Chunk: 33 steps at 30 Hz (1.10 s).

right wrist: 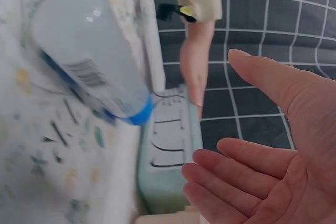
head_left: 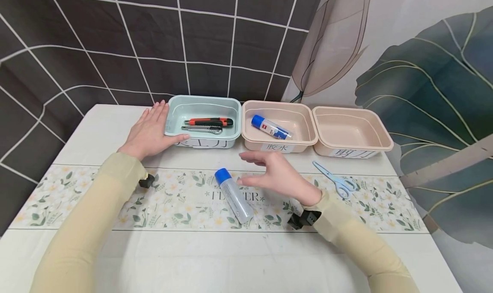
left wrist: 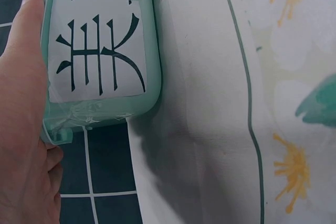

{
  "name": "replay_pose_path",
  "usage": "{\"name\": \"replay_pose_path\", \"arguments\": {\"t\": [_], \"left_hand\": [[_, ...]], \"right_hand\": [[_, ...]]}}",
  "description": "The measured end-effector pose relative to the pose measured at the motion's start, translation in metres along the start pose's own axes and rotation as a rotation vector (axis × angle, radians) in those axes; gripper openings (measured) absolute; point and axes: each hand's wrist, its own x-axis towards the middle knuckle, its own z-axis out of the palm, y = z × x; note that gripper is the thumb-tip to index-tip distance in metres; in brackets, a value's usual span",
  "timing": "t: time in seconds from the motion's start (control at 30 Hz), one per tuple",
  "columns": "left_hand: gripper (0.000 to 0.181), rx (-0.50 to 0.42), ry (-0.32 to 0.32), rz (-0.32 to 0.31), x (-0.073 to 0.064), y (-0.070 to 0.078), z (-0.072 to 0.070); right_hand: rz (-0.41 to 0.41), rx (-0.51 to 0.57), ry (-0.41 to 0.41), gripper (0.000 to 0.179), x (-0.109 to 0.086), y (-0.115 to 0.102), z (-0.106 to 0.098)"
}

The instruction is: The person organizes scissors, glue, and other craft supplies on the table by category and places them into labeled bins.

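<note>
Against the left end of the teal bin (head_left: 173, 135) rests my left hand (head_left: 148, 130), its fingers stretched back along the side and the thumb over the front rim. Two utility knives, one red and black (head_left: 209, 121) and one grey (head_left: 202, 129), lie inside that bin. My right hand (head_left: 275, 175) hovers over the table with thumb and fingers spread, holding nothing. Just left of its thumb, a clear glue bottle (head_left: 236, 196) with a blue cap lies on its side. The right wrist view shows the same glue bottle (right wrist: 89, 51) apart from the open palm (right wrist: 310, 145).
Next to the teal bin stand a pink bin (head_left: 250, 144) with another blue-capped glue bottle (head_left: 271, 127) in it, and a second pink bin (head_left: 352, 132). Light blue scissors (head_left: 339, 181) lie right of my right hand. A dark grid-patterned cloth (head_left: 208, 40) rises behind the table.
</note>
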Motion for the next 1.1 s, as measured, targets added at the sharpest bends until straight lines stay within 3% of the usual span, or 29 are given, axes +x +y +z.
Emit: {"name": "replay_pose_path", "arguments": {"t": [0.37,0.73,1.1], "left_hand": [[0.121,0.002,-0.009,-0.003,0.000,-0.001,0.000],[0.121,-0.006,-0.010,-0.002,0.000,-0.001,-0.001],[0.121,0.001,-0.005,0.000,0.000,-0.001,0.000]], "right_hand": [[0.140,-0.007,-0.113,0.074,-0.007,0.015,0.038],[0.130,-0.027,-0.107,0.077,-0.007,0.017,0.058],[0.118,-0.058,-0.138,0.072,-0.006,0.012,0.055]]}}
